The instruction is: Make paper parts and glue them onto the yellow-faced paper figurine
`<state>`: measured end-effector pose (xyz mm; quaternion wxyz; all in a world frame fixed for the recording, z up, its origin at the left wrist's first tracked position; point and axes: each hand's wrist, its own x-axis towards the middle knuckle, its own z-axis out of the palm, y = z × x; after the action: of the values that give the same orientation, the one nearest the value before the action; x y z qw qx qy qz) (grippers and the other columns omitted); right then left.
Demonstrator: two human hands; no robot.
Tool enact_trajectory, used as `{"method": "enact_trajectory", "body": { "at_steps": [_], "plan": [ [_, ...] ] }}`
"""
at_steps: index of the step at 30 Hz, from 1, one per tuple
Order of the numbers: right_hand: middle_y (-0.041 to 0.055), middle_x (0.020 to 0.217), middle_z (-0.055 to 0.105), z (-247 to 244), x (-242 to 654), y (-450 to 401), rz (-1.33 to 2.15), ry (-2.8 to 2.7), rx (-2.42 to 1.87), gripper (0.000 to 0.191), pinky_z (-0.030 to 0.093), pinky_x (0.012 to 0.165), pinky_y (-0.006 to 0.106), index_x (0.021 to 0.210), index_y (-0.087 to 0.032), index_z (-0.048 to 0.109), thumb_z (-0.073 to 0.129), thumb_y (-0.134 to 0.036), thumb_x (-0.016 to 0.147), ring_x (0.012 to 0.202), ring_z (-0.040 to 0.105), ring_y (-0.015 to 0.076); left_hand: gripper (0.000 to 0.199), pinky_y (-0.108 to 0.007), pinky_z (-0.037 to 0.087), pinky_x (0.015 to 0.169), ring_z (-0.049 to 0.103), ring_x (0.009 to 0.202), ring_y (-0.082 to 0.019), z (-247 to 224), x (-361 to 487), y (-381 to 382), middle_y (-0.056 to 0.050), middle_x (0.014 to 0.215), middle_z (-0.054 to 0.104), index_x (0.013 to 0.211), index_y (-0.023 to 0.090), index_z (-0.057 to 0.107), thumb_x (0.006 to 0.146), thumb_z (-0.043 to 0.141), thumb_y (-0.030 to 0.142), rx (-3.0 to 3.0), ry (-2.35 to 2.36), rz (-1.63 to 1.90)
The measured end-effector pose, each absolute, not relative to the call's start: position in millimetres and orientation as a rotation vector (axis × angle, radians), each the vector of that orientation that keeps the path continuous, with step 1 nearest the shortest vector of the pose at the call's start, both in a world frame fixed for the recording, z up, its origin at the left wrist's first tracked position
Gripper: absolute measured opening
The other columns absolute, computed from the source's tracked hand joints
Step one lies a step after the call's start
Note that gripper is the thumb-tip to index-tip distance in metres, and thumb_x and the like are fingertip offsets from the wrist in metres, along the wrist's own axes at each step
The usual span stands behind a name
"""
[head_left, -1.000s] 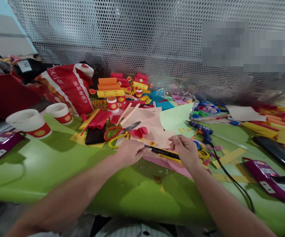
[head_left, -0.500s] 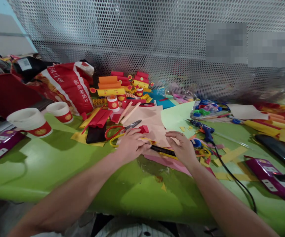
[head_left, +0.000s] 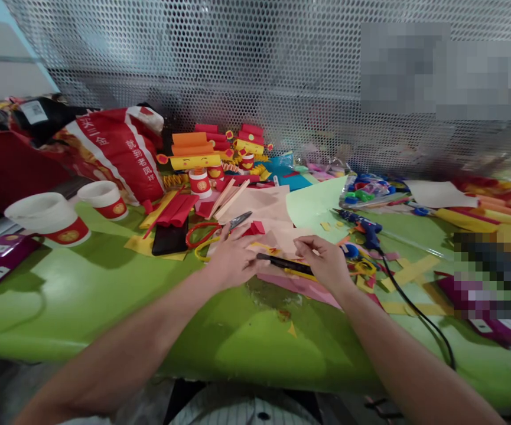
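Observation:
My left hand has its fingers spread over the papers, at the left end of a thin black tool. Just behind it lie scissors with red handles and a small red paper piece. My right hand is by the tool's right end, thumb and forefinger pressed together; what they hold, if anything, is too small to make out. Under and behind both hands are pale pink sheets, with a bright pink sheet nearer me.
Paper cups and a black phone are at the left. Paper figures stand at the back. A blue glue gun with a cord, yellow strips and a purple power strip lie on the right.
My right thumb and forefinger have come together. My left fingers have spread and lifted a little from the black tool's end. The view has shifted slightly.

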<state>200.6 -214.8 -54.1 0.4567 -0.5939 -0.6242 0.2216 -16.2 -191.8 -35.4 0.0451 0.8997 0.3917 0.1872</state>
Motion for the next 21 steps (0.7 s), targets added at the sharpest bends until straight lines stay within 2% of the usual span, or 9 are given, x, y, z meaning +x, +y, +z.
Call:
{"method": "enact_trajectory", "body": {
  "at_steps": [3, 6, 8, 11, 16, 21],
  "plan": [
    [0.0011, 0.053, 0.061, -49, 198, -217, 0.560, -1.589, -1.490, 0.035, 0.041, 0.054, 0.027, 0.057, -0.021, 0.056, 0.051, -0.047, 0.080, 0.053, 0.056, 0.0151, 0.024, -0.055, 0.024, 0.107, 0.046, 0.123, -0.028, -37, -15, -189, -0.004, 0.115, 0.067, 0.086, 0.027, 0.073, 0.087, 0.049, 0.030, 2.680, 1.300, 0.578],
    [0.0028, 0.062, 0.066, -48, 197, -217, 0.535, -1.559, -1.480, 0.029, 0.043, 0.057, 0.028, 0.061, -0.021, 0.059, 0.053, -0.045, 0.077, 0.061, 0.059, 0.0170, 0.032, -0.049, 0.032, 0.104, 0.046, 0.123, -0.027, -37, -15, -186, -0.009, 0.125, 0.061, 0.111, 0.022, 0.065, 0.085, 0.047, 0.020, 2.645, 1.443, 0.552],
    [0.0045, 0.073, 0.070, -49, 197, -216, 0.519, -1.534, -1.473, 0.023, 0.045, 0.060, 0.029, 0.070, -0.021, 0.063, 0.055, -0.042, 0.076, 0.069, 0.062, 0.0190, 0.040, -0.046, 0.037, 0.100, 0.047, 0.121, -0.028, -36, -18, -183, -0.012, 0.130, 0.056, 0.120, 0.017, 0.059, 0.082, 0.047, 0.016, 2.640, 1.564, 0.499],
    [0.0061, 0.078, 0.071, -52, 198, -213, 0.512, -1.589, -1.514, 0.021, 0.047, 0.063, 0.032, 0.073, -0.021, 0.066, 0.053, -0.037, 0.076, 0.072, 0.063, 0.0203, 0.042, -0.044, 0.043, 0.094, 0.052, 0.114, -0.030, -33, -25, -179, -0.015, 0.127, 0.056, 0.121, 0.013, 0.055, 0.081, 0.048, 0.017, 2.629, 1.740, 0.351],
    [0.0068, 0.084, 0.072, -54, 197, -211, 0.372, -1.857, -1.607, 0.018, 0.047, 0.075, 0.039, 0.077, -0.023, 0.069, 0.053, -0.032, 0.078, 0.080, 0.063, 0.0239, 0.030, -0.042, 0.048, 0.085, 0.060, 0.102, -0.030, -33, -34, -172, -0.015, 0.106, 0.065, 0.107, 0.014, 0.062, 0.086, 0.043, 0.022, 2.630, 1.861, 0.087],
    [0.0073, 0.094, 0.072, -53, 195, -212, 0.293, -1.969, -1.602, 0.021, 0.046, 0.079, 0.041, 0.081, -0.024, 0.070, 0.049, -0.027, 0.082, 0.090, 0.062, 0.0260, 0.030, -0.044, 0.047, 0.084, 0.061, 0.100, -0.031, -34, -35, -169, -0.015, 0.103, 0.066, 0.105, 0.013, 0.064, 0.086, 0.043, 0.023, 2.667, 1.847, 0.092]
  ]
}}
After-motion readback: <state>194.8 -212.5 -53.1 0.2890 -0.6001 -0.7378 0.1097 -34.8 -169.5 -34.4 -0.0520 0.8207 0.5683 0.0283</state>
